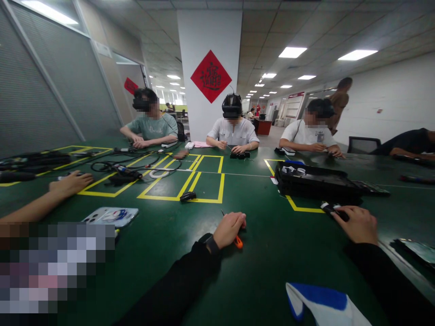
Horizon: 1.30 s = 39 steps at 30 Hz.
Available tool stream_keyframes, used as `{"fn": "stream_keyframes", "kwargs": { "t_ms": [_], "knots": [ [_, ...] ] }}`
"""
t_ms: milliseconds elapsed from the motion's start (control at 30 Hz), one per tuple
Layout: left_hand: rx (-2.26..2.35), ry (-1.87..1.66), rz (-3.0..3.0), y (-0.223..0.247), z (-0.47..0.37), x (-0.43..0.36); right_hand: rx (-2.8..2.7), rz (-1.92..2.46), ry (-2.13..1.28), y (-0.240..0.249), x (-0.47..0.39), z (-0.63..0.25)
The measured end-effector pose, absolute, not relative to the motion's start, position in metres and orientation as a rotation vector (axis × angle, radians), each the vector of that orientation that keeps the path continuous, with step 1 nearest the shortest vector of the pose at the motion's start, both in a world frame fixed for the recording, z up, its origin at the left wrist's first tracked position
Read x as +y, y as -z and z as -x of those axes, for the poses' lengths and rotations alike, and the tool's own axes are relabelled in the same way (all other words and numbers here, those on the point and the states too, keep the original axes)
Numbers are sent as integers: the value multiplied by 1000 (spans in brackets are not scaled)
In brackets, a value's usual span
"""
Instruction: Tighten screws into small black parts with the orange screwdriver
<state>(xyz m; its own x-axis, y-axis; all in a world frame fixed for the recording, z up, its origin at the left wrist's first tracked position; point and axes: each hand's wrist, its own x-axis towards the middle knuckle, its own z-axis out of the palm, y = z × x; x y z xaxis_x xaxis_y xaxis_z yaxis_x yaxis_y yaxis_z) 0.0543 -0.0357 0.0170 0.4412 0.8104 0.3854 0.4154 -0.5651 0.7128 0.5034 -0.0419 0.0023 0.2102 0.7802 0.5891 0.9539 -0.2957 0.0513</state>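
My left hand, with a dark band at the wrist, rests closed on the green table. From under it shows the orange end of a slim tool, and a thin dark tip pokes out past the knuckles; the rest is covered by the hand. Further right, my right hand has its fingers curled over a small black-and-white object whose kind I cannot make out. That object lies on the table just in front of a long black tray, in which white bits and something blue show.
A small black item lies by yellow tape lines. Left are black cables, a patterned phone-like slab and another person's hand. A blue-and-white cloth lies near me. Several people sit across the table.
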Motion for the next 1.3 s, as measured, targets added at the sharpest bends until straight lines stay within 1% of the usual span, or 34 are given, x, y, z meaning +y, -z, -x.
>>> {"fn": "stream_keyframes", "kwargs": {
  "t_ms": [133, 367, 633, 1033, 1200, 1300],
  "knots": [
    [1029, -984, -2177, -19, -54, -36, -1630, 2217, 783, -2, -41, -501],
    [1021, -975, -2144, -18, -54, -36, -1767, 2182, 699, 0, -35, -506],
    [1039, -936, -2195, -18, -54, -36, -1696, 2199, 798, 1, -31, -499],
    [1044, -983, -2173, -18, -55, -37, -1628, 2143, 524, 7, -25, -504],
    [1034, -991, -2187, -18, -54, -36, -1616, 2108, 623, 9, -32, -506],
    [1034, -993, -2189, -18, -54, -36, -1616, 2136, 599, 6, -36, -502]
  ]
}}
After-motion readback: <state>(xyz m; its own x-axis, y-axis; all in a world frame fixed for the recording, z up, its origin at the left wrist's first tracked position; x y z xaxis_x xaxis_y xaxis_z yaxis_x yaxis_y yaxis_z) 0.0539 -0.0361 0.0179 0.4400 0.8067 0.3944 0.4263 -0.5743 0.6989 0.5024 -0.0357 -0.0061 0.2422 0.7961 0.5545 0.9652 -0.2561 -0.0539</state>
